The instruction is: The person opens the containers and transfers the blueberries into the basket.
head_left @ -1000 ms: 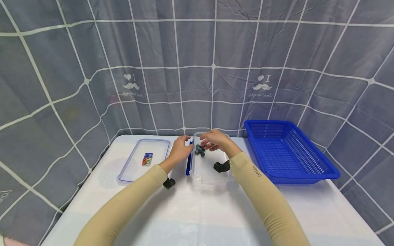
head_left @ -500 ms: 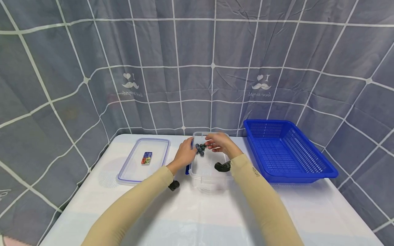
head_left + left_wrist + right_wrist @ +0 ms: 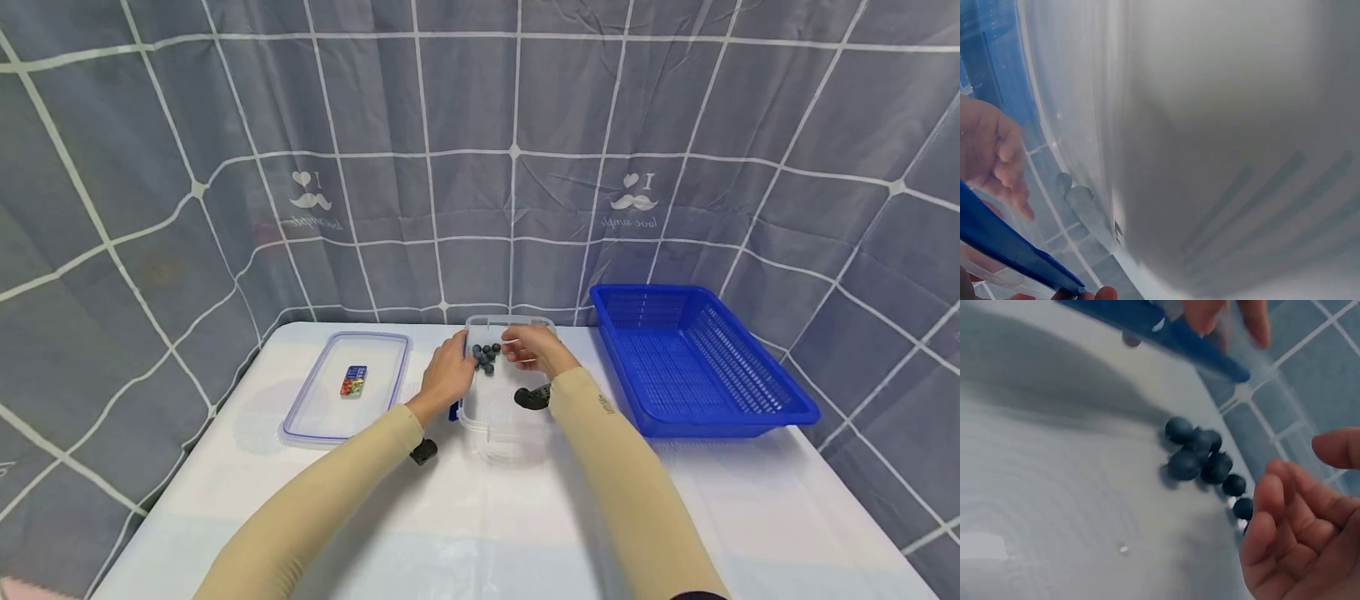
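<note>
Grips the left wall of a clear, rectangular plastic box [image 3: 495, 408] with the bent fingers of the left hand [image 3: 446, 375], up against a long blue plastic flap [image 3: 1166, 334] on that side. Curves the fingers of the right hand [image 3: 536, 347] loosely over the far half of the box, with the thumb apart from the fingertips and nothing visibly held between them. Has a cluster of small, round, dark blue berries [image 3: 1185, 464] between the two hands, on the box floor toward the left wall, with several touching one another. Cannot tell about contact between the right fingertips and the nearest berries. Wears beige sleeves [image 3: 307, 500] and a small black device [image 3: 532, 398] at each wrist. Has, apart from the box on the left, a flat, clear plastic lid [image 3: 315, 412] with a violet-blue rim, bearing a small blue, red and green label [image 3: 353, 381]. Has, on the right, a blue, perforated plastic basket [image 3: 697, 375], also on the white tabletop [image 3: 480, 525]. Faces a grey cloth curtain [image 3: 472, 196] with white grid lines.
</note>
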Motion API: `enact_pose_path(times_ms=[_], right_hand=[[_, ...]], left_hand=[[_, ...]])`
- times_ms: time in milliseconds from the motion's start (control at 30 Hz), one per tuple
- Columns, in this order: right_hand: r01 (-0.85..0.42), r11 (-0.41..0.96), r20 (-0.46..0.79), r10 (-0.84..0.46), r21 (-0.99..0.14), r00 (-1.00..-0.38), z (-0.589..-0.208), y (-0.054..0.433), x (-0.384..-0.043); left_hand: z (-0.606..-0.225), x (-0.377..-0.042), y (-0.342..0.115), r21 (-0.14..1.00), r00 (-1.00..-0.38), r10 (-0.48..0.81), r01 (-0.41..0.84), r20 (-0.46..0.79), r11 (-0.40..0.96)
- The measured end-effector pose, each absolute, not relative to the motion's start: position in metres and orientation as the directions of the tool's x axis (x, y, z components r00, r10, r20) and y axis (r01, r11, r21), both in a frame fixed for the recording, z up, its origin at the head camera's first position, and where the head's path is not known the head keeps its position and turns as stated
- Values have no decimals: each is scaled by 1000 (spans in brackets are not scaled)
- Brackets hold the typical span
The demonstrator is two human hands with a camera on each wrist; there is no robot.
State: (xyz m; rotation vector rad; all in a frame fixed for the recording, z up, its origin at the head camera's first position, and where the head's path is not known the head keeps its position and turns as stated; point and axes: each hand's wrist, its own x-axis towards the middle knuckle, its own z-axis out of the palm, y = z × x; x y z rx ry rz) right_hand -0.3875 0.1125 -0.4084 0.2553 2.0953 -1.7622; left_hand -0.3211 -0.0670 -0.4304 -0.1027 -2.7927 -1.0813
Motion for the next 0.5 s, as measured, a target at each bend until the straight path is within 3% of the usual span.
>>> enact_pose_path(times_ms=[500], right_hand=[[497, 175, -509, -32, -850, -860, -428, 104, -392]], left_hand=[[-430, -320, -69, 644, -987, -1, 103, 159, 758]])
